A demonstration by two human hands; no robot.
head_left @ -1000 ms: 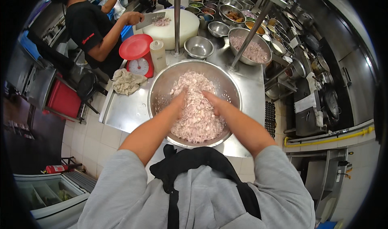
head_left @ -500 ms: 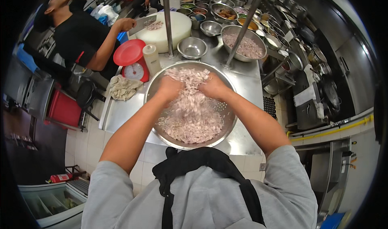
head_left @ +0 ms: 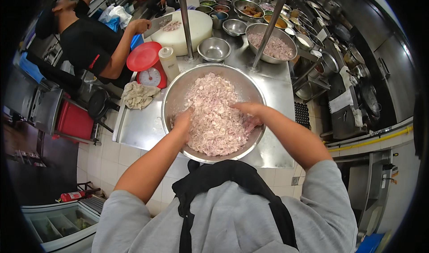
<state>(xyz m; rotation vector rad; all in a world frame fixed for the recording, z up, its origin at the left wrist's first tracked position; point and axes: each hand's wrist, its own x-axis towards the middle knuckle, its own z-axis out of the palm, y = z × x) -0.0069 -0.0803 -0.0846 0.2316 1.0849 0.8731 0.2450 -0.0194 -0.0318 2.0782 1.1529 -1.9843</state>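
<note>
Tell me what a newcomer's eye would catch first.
Probably the metal bowl at centre, its pale pink heap between the left hand and right hand. Then the red scale, beyond the bowl's left edge. Farther back, a co-worker's hand holds a cleaver at the round white block.

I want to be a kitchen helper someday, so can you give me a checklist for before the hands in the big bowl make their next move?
1. Big bowl on the steel table: ok.
2. Left hand inside the bowl, against the chopped pale pieces: ok.
3. Right hand inside the bowl, on the other side of the pieces: ok.
4. Cleaver away from the bowl, in another person's hand: ok.
5. Crumpled cloth outside the bowl: ok.
6. Nothing unwanted under the pieces: cannot tell, the pile hides it.
</note>
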